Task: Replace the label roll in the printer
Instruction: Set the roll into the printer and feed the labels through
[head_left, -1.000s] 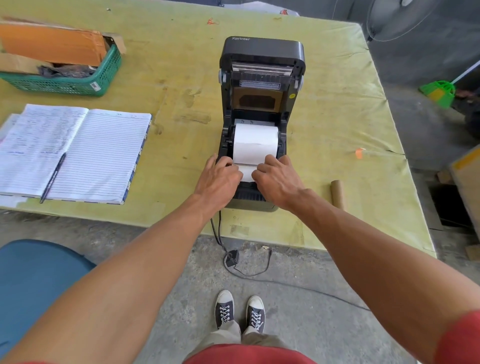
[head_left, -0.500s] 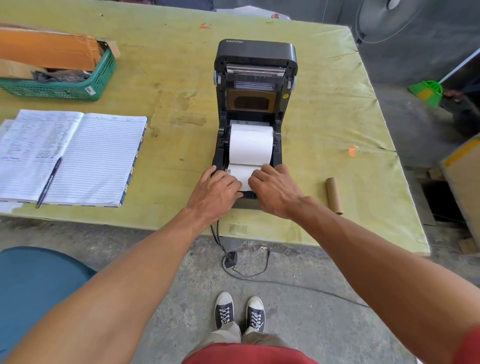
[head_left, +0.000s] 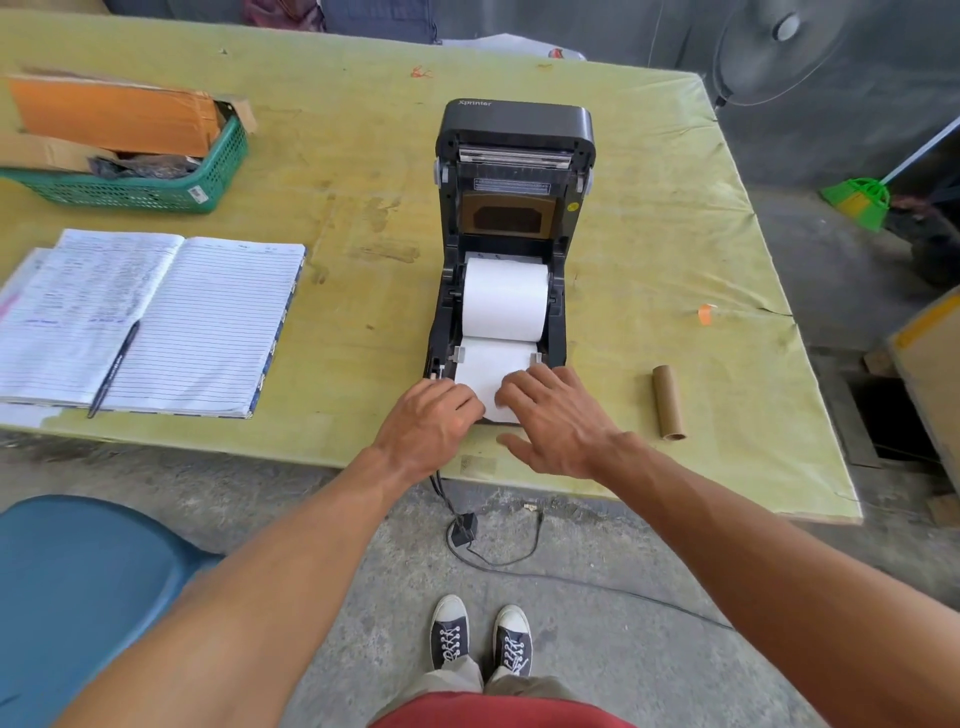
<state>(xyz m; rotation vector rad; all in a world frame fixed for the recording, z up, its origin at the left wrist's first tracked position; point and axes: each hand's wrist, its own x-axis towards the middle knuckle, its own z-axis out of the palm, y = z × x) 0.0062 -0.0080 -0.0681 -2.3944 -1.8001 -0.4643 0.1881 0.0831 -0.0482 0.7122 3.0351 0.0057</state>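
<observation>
Printer (head_left: 514, 130): lid raised, near table's front edge.
Label roll (head_left: 505, 299): seated in bay — loose end drawn forward.
Left hand (head_left: 428, 423): fingers pressed on paper's left edge.
Right hand (head_left: 556, 421): spread flat, pressing paper.
Empty core (head_left: 668, 401): right of printer, apart — bare table (head_left: 649, 218) beyond.

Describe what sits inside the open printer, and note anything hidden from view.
Inside the printer sits a white label roll, its paper drawn forward between two grey guides. The left hand and right hand cover the paper's front edge. The roll's core is hidden.
</observation>
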